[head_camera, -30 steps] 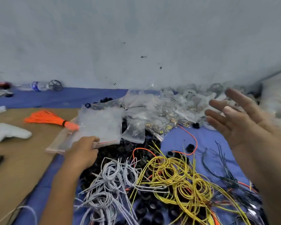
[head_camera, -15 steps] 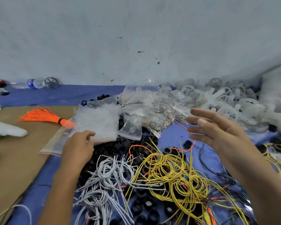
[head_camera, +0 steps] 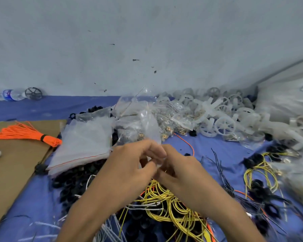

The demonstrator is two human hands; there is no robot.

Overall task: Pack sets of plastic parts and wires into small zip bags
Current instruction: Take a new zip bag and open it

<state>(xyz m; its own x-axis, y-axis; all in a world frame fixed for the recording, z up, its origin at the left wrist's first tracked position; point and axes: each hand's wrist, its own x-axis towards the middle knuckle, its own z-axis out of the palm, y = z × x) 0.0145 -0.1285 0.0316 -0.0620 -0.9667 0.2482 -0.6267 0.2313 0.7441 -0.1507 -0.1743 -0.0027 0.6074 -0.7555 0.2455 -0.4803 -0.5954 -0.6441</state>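
My left hand (head_camera: 129, 163) and my right hand (head_camera: 175, 166) meet at the middle of the view, both pinching a small clear zip bag (head_camera: 150, 126) that stands up from between their fingers. Below them lie coils of yellow wire (head_camera: 170, 205), white wires (head_camera: 110, 229) and a heap of black plastic parts (head_camera: 72, 184). A stack of empty zip bags (head_camera: 84, 142) with a red seal line lies to the left of my left hand. White plastic wheels (head_camera: 224, 124) are piled at the back right.
Filled clear bags of small brass parts (head_camera: 171, 123) sit behind the hands. An orange wire bundle (head_camera: 28, 133) lies on brown cardboard (head_camera: 12, 165) at the left. Thin black wires (head_camera: 222, 173) and more yellow wire with black parts (head_camera: 262, 172) spread right. A water bottle (head_camera: 9, 95) lies by the wall.
My left hand left the stack of empty bags and lifted one small bag. My right hand came down from the upper right, and both now pinch that bag together at the centre.
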